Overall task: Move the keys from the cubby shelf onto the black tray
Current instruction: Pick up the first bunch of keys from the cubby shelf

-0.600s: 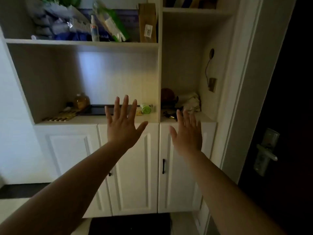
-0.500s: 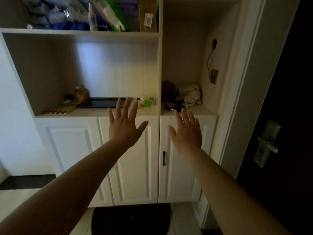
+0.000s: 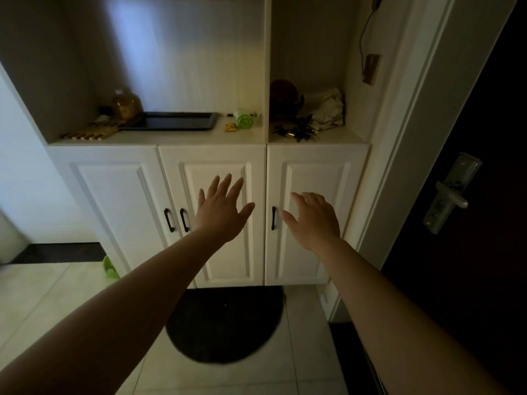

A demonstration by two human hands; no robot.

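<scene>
A dark bunch of keys [image 3: 295, 132] lies on the floor of the narrow right cubby, near its front edge. The black tray [image 3: 171, 121] rests flat in the wide left cubby, nothing on it. My left hand [image 3: 221, 208] is stretched out in front of the middle cabinet door, fingers spread, holding nothing. My right hand [image 3: 313, 219] hovers before the right door, fingers apart and slightly curled, also holding nothing. Both hands are well below the shelf level and touch nothing.
Beside the tray sit an amber bottle [image 3: 127, 104], a wooden slat mat [image 3: 91, 132], a green roll [image 3: 245, 120] and a small yellow item [image 3: 229, 127]. Behind the keys are a red round object [image 3: 283, 92] and crumpled cloth [image 3: 328, 108]. A dark door with a lever handle [image 3: 450, 195] stands right; a black mat [image 3: 225, 323] lies on the floor.
The view has tilted downward, so the cubbies have risen in the frame. Both hands have dropped from shelf height to in front of the lower doors; the right fingers have curled slightly.
</scene>
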